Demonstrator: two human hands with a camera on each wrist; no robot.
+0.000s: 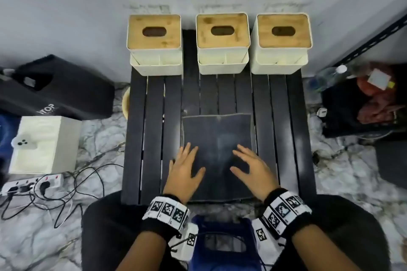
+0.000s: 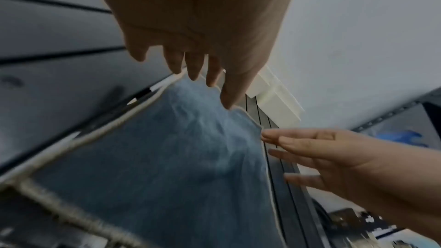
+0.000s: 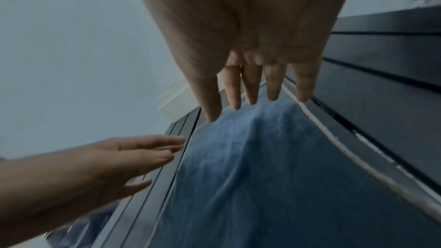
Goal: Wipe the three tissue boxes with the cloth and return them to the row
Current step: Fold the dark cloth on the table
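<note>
Our left hand (image 1: 184, 169) and right hand (image 1: 253, 168) hover, fingers spread and straight, over the near half of the cloth (image 1: 217, 136), which lies flat on the slatted table (image 1: 293, 116); whether the palms touch it we cannot tell. The left tissue box (image 1: 155, 44), middle tissue box (image 1: 222, 43) and right tissue box (image 1: 283, 43) stand in a row at the far edge, well apart from the cloth. We judge the step to be taking up the cloth: gather it in one hand, bunched into a firm pad, leaving the other free to steady a box.
</note>
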